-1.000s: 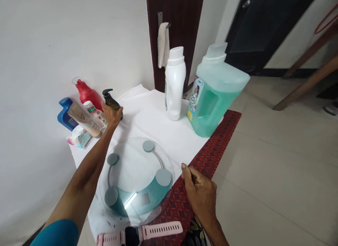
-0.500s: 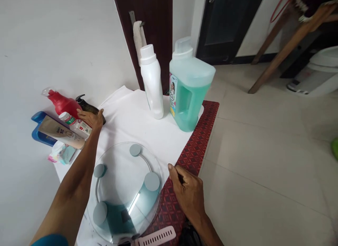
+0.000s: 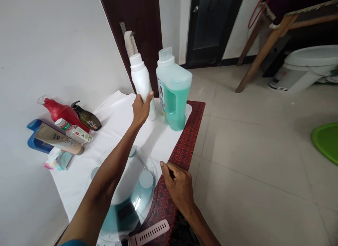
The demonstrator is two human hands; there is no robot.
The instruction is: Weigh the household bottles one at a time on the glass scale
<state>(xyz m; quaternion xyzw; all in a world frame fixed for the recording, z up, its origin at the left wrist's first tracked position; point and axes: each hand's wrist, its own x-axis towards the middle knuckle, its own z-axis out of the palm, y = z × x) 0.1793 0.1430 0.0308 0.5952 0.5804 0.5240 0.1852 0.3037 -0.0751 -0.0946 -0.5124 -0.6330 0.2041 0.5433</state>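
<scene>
My left hand (image 3: 142,110) reaches across to a tall white bottle (image 3: 141,78) and closes round its lower part, thumb on the right side. The bottle stands upright, its foot partly behind the hand. Just right of it is a large detergent jug (image 3: 177,98) with green liquid and a clear cap. My right hand (image 3: 178,184) is curled closed over the red patterned edge of the table, with nothing visible in it. Under my left forearm lies a round glass bathroom scale (image 3: 146,179), partly covered by the arm.
At the left by the wall lie a red bottle (image 3: 62,110), a dark pump bottle (image 3: 88,118), a small clear bottle (image 3: 76,132), a beige tube (image 3: 58,138), a blue bottle (image 3: 39,142) and a soft pack (image 3: 61,158). A pink watch strap (image 3: 153,233) lies in front.
My left hand has moved right, from the group of bottles by the wall to the white bottle, and closed on it. The right hand keeps its curled pose. The view has shifted slightly.
</scene>
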